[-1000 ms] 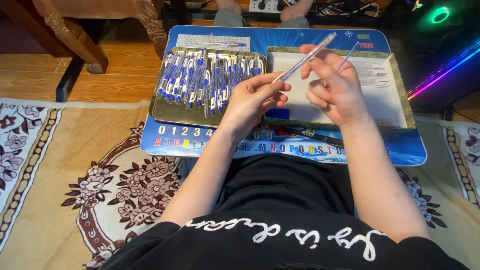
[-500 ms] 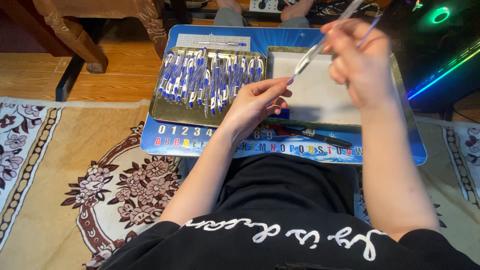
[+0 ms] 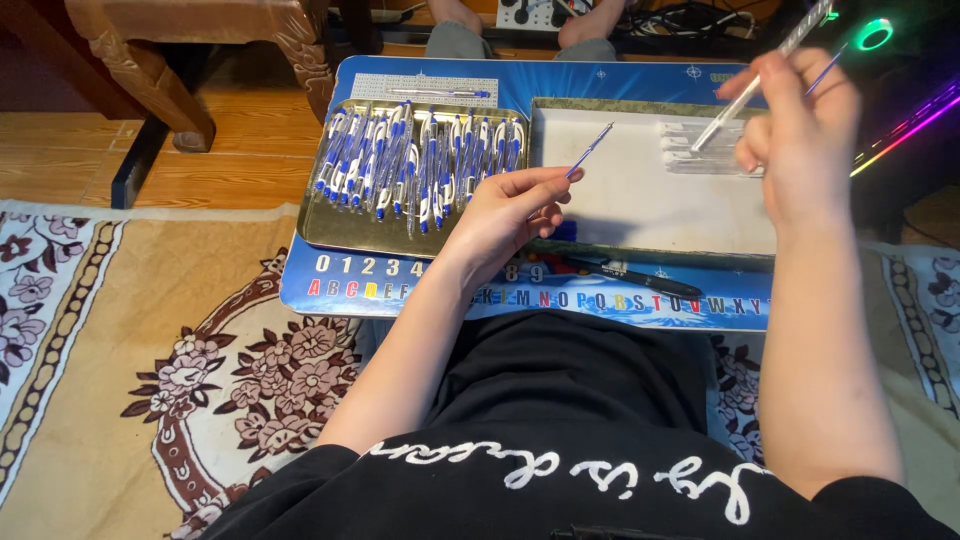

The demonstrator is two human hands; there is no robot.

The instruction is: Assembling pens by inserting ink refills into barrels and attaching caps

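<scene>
The left hand [image 3: 510,210] pinches a thin blue refill [image 3: 590,150] between fingertips, its tip slanting up over the gap between two trays. The right hand [image 3: 800,140] is raised above the white tray [image 3: 640,215], its grip closed on a clear pen barrel [image 3: 760,80] that angles up toward the top edge, with a second thin blue refill [image 3: 826,70] sticking out beside it. A few clear barrels [image 3: 700,150] lie in the white tray. The gold tray [image 3: 330,235] at left holds a crowded row of blue-and-white pens [image 3: 420,165]. Both trays sit on a blue bench [image 3: 600,80] printed with coloured letters and digits; a black pen [image 3: 625,275] lies on its near edge. A patterned floral rug [image 3: 150,370] covers the floor.
</scene>
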